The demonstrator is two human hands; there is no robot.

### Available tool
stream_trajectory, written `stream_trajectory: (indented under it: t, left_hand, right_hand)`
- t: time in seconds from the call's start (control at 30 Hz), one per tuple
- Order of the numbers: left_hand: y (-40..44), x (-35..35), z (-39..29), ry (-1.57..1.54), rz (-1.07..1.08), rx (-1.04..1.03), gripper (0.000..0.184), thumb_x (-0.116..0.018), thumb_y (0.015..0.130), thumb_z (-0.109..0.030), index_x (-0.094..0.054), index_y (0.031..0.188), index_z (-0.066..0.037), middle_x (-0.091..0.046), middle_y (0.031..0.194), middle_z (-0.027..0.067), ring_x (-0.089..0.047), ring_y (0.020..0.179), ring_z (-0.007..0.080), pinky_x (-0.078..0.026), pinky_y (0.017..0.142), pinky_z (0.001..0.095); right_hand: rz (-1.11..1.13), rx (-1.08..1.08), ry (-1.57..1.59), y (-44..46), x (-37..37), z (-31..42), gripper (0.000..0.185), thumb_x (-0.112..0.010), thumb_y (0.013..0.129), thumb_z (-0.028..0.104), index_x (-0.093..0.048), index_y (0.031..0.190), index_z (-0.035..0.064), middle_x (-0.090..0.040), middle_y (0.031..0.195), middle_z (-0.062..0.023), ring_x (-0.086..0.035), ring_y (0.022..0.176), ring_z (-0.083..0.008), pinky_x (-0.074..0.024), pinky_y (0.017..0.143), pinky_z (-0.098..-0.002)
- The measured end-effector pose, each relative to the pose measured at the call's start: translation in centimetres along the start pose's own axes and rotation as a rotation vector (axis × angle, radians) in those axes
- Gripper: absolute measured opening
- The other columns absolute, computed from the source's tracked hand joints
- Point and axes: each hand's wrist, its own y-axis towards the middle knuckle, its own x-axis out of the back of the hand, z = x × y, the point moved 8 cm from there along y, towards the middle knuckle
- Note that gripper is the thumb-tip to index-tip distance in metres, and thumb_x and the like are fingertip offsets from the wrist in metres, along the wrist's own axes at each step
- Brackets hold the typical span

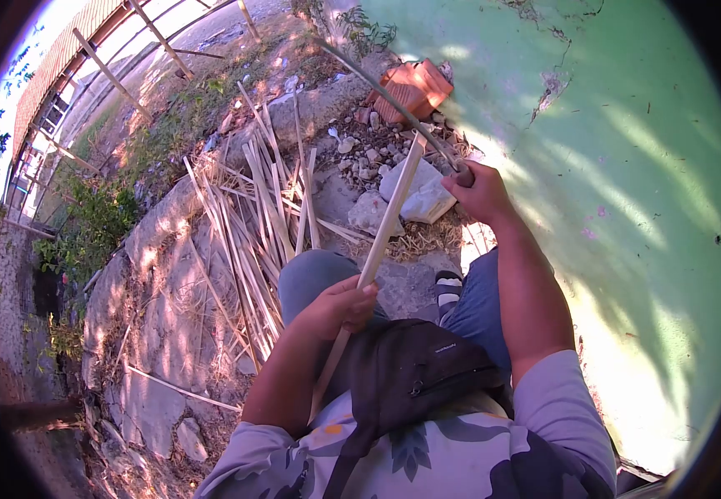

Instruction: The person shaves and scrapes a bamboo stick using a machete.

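My left hand (342,309) is closed round the lower part of a pale, flat wooden strip (388,218), which slants up and away from my lap. In my right hand (482,193) is the handle of a long, thin-bladed knife (385,93). Its dark blade points up and to the left, passing close to the strip's upper end; whether they touch I cannot tell. A loose pile of similar strips (248,224) lies on the ground beyond my left knee.
Ahead lie pale rocks (421,193), rubble and orange roof tiles (410,90). A green wall (593,166) rises along the right. A black bag (418,366) rests on my lap. Wooden posts and plants stand at the upper left.
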Motion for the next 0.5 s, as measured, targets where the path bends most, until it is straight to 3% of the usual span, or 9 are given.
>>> stream_trajectory:
  t: [0.07,0.1,0.23,0.33,0.5]
  left_hand:
    - [-0.1,0.0,-0.1,-0.017,0.008,0.003,0.013,-0.052,0.104,-0.027,-0.051,0.106,-0.014,-0.039,0.071,-0.0051,-0.033,0.055,0.0056,-0.027,0.046,0.0219]
    - [-0.2,0.0,-0.2,-0.024,0.013,0.006,0.014,-0.051,0.104,-0.028,-0.051,0.107,-0.014,-0.04,0.071,-0.0052,-0.033,0.055,0.0056,-0.027,0.046,0.0219]
    - [-0.1,-0.1,-0.2,-0.029,0.055,-0.003,0.014,-0.054,0.104,-0.027,-0.05,0.106,-0.014,-0.039,0.072,-0.0056,-0.033,0.055,0.0051,-0.026,0.046,0.0214]
    - [-0.1,0.0,0.1,-0.022,0.11,-0.011,0.014,-0.055,0.103,-0.027,-0.05,0.106,-0.015,-0.039,0.073,-0.006,-0.032,0.055,0.0046,-0.025,0.046,0.0211]
    - [0.1,-0.2,0.0,-0.009,0.057,0.019,0.012,-0.055,0.104,-0.027,-0.05,0.106,-0.016,-0.039,0.073,-0.0064,-0.031,0.055,0.004,-0.025,0.047,0.021]
  right_hand:
    - [0.095,0.022,-0.137,-0.8,0.0,3.0,0.033,-0.08,0.08,0.037,-0.067,0.088,0.0072,-0.069,0.077,-0.0116,-0.069,0.074,-0.0298,-0.0529,0.07,-0.0436]
    - [0.101,0.123,-0.131,-0.9,-0.6,3.7,0.029,-0.08,0.079,0.03,-0.062,0.081,0.0066,-0.059,0.066,-0.0107,-0.059,0.062,-0.0253,-0.0495,0.064,-0.038]
    - [0.174,0.311,-0.263,-1.7,-2.2,5.4,0.022,-0.078,0.075,0.028,-0.07,0.088,0.0132,-0.067,0.076,-0.012,-0.067,0.076,-0.0359,-0.052,0.068,-0.0479]
    - [0.201,0.244,-0.329,-1.4,-2.5,4.4,0.023,-0.077,0.076,0.03,-0.07,0.09,0.0128,-0.068,0.077,-0.0124,-0.068,0.076,-0.0348,-0.0528,0.069,-0.0472]
    - [0.133,-0.067,-0.332,-0.4,-1.6,0.9,0.026,-0.074,0.079,0.036,-0.072,0.095,0.0148,-0.072,0.088,-0.0115,-0.07,0.086,-0.0323,-0.0549,0.077,-0.0454]
